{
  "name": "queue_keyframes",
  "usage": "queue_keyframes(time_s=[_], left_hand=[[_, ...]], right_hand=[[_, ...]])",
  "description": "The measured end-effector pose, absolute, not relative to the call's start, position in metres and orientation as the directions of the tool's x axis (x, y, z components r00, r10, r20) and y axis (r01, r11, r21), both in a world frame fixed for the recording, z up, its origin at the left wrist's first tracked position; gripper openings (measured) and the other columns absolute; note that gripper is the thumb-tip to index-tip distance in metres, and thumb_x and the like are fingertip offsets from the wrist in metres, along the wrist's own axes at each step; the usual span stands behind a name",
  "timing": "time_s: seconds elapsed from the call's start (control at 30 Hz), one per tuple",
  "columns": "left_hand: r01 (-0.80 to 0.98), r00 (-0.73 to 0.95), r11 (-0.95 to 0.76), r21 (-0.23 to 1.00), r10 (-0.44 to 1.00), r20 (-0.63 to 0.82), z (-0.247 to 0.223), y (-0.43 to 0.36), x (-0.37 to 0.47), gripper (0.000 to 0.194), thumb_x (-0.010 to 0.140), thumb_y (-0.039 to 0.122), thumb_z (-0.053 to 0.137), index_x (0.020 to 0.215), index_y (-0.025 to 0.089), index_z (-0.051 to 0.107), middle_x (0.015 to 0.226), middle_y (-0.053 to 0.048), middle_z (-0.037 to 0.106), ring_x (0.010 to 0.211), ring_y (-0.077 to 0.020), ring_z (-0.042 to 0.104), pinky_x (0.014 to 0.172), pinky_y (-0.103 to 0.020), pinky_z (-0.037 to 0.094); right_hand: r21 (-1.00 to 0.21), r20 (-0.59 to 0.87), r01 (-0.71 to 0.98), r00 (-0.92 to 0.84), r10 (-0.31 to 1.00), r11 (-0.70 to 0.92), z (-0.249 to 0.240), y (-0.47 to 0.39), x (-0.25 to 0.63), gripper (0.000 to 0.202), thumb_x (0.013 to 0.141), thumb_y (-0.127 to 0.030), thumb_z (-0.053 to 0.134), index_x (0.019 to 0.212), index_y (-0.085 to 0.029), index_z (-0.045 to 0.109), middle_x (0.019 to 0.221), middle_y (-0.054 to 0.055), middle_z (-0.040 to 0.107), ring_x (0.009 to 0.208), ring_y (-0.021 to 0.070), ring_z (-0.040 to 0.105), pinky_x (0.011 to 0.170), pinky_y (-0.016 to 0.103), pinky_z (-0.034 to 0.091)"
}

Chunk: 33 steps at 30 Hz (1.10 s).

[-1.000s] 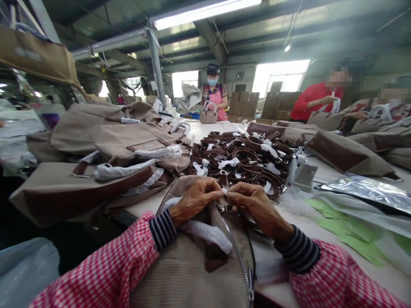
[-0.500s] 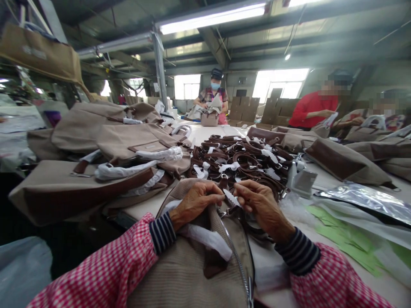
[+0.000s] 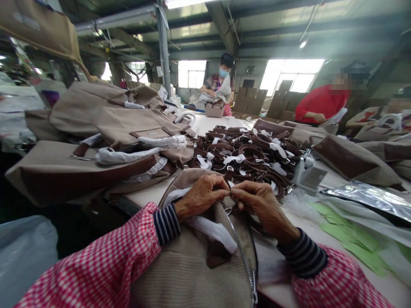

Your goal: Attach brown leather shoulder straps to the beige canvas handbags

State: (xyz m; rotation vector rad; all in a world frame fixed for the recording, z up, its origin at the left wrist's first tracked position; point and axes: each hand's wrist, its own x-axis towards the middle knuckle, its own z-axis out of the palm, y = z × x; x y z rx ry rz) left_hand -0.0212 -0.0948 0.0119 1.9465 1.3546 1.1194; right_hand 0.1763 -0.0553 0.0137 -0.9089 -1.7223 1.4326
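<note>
On the worker's lap, beige bag [image 3: 195,273] — zipper open, strap pile [image 3: 247,156] beyond. Left hand [image 3: 201,197] and right hand [image 3: 258,201] both pinch a small paper wrap [image 3: 230,184] at its hardware; keep the pinch tight and fingertips close.

There is only one view, from a camera on the person's head. It looks forward and a little down over the long table [image 3: 337,252], very near to the two hands, and far across the workshop to other workers.
</note>
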Motion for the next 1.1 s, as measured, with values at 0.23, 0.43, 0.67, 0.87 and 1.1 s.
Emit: queue_keyframes(time_s=[0.23,0.43,0.67,0.87,1.1], left_hand=[[0.586,0.188,-0.375,0.719,0.925,0.329,0.01,-0.096,-0.021,0.009,0.089,0.022,0.068,0.087,0.017,0.075,0.086,-0.002,0.068,0.085,-0.0184,0.061,0.079,-0.031,0.043],[0.622,0.188,-0.37,0.69,0.926,0.328,0.01,-0.096,-0.02,0.008,0.089,0.021,0.067,0.086,0.017,0.074,0.086,-0.002,0.065,0.083,-0.0181,0.061,0.078,-0.031,0.044],[0.608,0.179,-0.368,0.703,0.927,0.331,0.008,-0.097,-0.021,0.01,0.09,0.023,0.065,0.083,0.017,0.069,0.085,-0.002,0.068,0.081,-0.0177,0.062,0.077,-0.031,0.046],[0.54,0.187,-0.386,0.748,0.922,0.34,0.002,-0.092,-0.022,0.012,0.092,0.024,0.064,0.084,0.016,0.067,0.084,-0.001,0.067,0.08,-0.0166,0.062,0.076,-0.029,0.047],[0.74,0.359,-0.494,0.457,0.864,0.353,0.027,-0.1,-0.026,0.012,0.097,0.019,0.061,0.105,0.02,0.07,0.107,-0.005,0.07,0.103,-0.022,0.062,0.094,-0.036,0.046]], right_hand=[[-0.989,0.026,0.11,-0.547,0.837,0.102,0.01,-0.051,0.18,0.033,0.078,-0.046,0.08,0.076,-0.014,0.074,0.054,0.0,0.06,0.044,0.0065,0.041,0.043,0.02,0.022],[-0.997,-0.015,0.076,-0.556,0.831,0.033,0.013,-0.052,0.18,0.03,0.074,-0.041,0.084,0.078,-0.014,0.072,0.058,-0.001,0.061,0.047,0.0065,0.045,0.043,0.019,0.025],[-0.998,0.012,-0.052,-0.531,0.847,-0.019,0.004,-0.057,0.172,0.029,0.071,-0.037,0.085,0.069,-0.014,0.067,0.056,-0.003,0.059,0.046,0.0058,0.045,0.045,0.019,0.031],[-0.983,0.001,-0.161,-0.469,0.883,-0.085,-0.008,-0.058,0.165,0.032,0.07,-0.037,0.086,0.069,-0.014,0.063,0.057,-0.003,0.059,0.045,0.004,0.041,0.043,0.018,0.026],[-0.992,0.12,-0.033,-0.493,0.862,0.119,-0.002,-0.058,0.176,0.023,0.081,-0.036,0.075,0.082,-0.015,0.066,0.061,-0.003,0.061,0.051,0.0093,0.051,0.049,0.021,0.035]])
